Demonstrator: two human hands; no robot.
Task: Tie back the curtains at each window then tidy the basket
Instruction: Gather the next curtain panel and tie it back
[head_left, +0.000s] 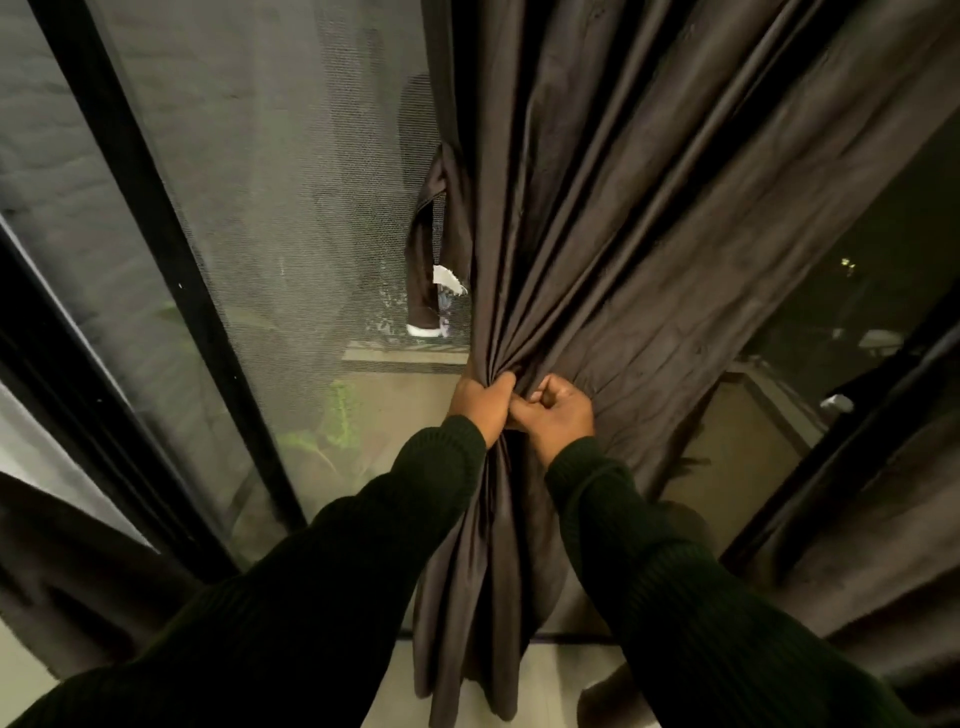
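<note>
Two hands meet on the dark brown curtain (597, 208) a little below the middle of the head view, knuckles almost touching. The left hand (480, 405) is wrapped tight around the gathered left edge of the cloth, fingers curled over the folds; the right hand (558, 415) sits just beside it at 3 o'clock, closed into a fist on a pinch of the same bunch. Both arms come up from 6 o'clock in dark green ribbed sleeves (322, 582). Above the grip the curtain fans out wide toward 12 and 1 o'clock; below it the cloth hangs in a narrow bundle down to the pale floor (400, 675). At 11 o'clock from the hands a strip of matching fabric (423, 260) (a tie-back, by the look of it) hangs against the mesh window screen (270, 182), with a white scrap near its lower end. A black window frame (150, 234) runs diagonally at 9 o'clock, and another dark curtain (67, 571) shows at 8 o'clock. Dark glass (857, 291) lies at 3 o'clock.
</note>
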